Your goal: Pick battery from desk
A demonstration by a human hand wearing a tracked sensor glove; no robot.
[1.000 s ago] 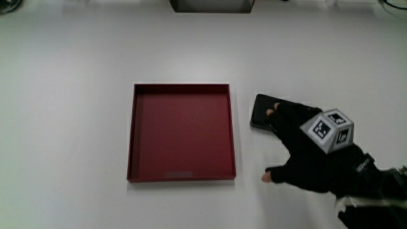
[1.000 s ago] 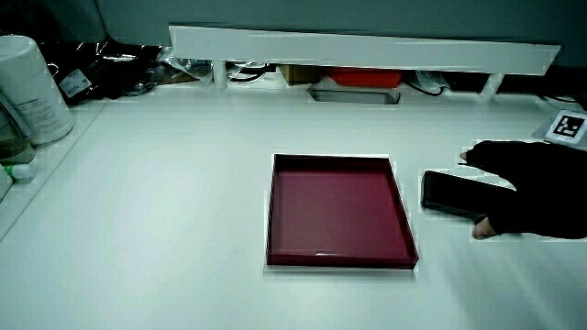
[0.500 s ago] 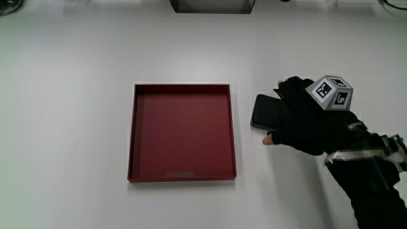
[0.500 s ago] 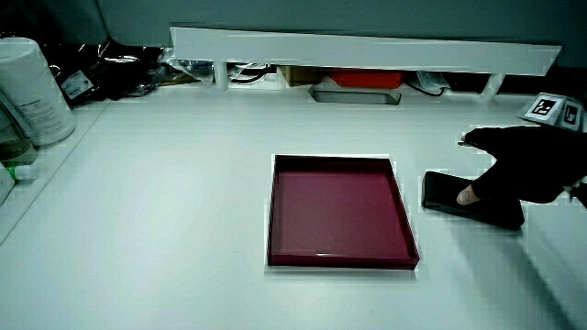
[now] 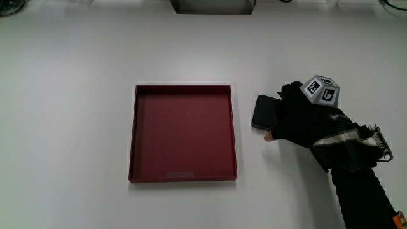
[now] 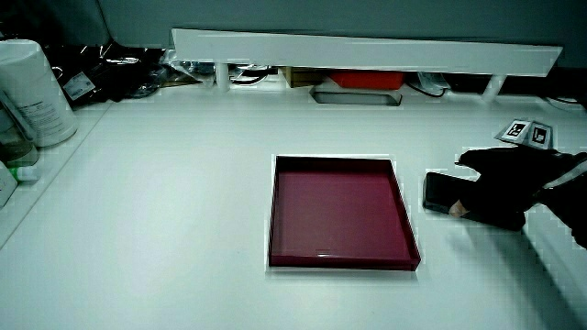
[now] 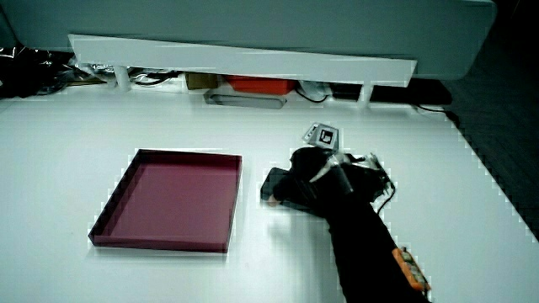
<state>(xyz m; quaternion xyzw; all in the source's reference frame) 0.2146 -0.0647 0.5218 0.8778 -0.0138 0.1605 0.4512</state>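
Observation:
The battery point(image 5: 262, 112) is a flat black slab lying on the white table beside the dark red tray point(image 5: 181, 133). The hand point(image 5: 296, 121) rests over the battery's end farthest from the tray. Its fingers curl over the battery's edge farther from the person, and the thumb presses the nearer edge. About half of the battery is hidden under the glove. Both side views show the battery point(image 6: 437, 191) point(image 7: 274, 182) low on the table surface under the hand point(image 6: 495, 188) point(image 7: 307, 181). The tray point(image 6: 335, 206) point(image 7: 164, 206) holds nothing.
A low white partition point(image 6: 367, 46) point(image 7: 236, 55) runs along the table, with a grey dish point(image 6: 355, 95) and a red item point(image 6: 365, 79) under it. A white canister point(image 6: 32, 87) stands at the table's corner. A grey box point(image 5: 211, 5) sits farther from the person than the tray.
The hand slid forward onto the battery and turned at the wrist. The thumb, which was spread out on the table, has closed against the battery's near edge. The battery has not moved.

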